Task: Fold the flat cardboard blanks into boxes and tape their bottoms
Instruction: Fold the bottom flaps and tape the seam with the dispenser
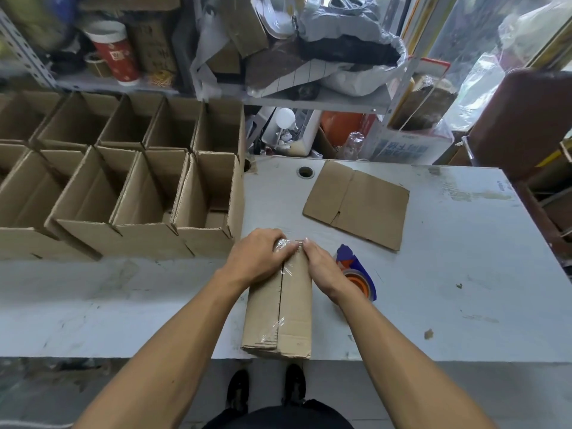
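A folded cardboard box (278, 308) stands bottom-up at the table's near edge, with clear tape running along its centre seam. My left hand (258, 257) lies over the far left end of the box, fingers pressing the tape down over the far edge. On the far right end my right hand (322, 264) presses down the same way, fingertips at the seam. A flat cardboard blank (356, 202) lies on the table beyond the box, to the right. Partly hidden behind my right wrist, a blue and orange tape dispenser (359, 275) rests on the table.
Several finished open boxes (148, 187) stand in two rows on the left of the grey table (448, 274). A round cable hole (305, 172) sits near the table's far edge. Cluttered shelves (309, 100) rise behind. A brown chair back (526, 119) is at right.
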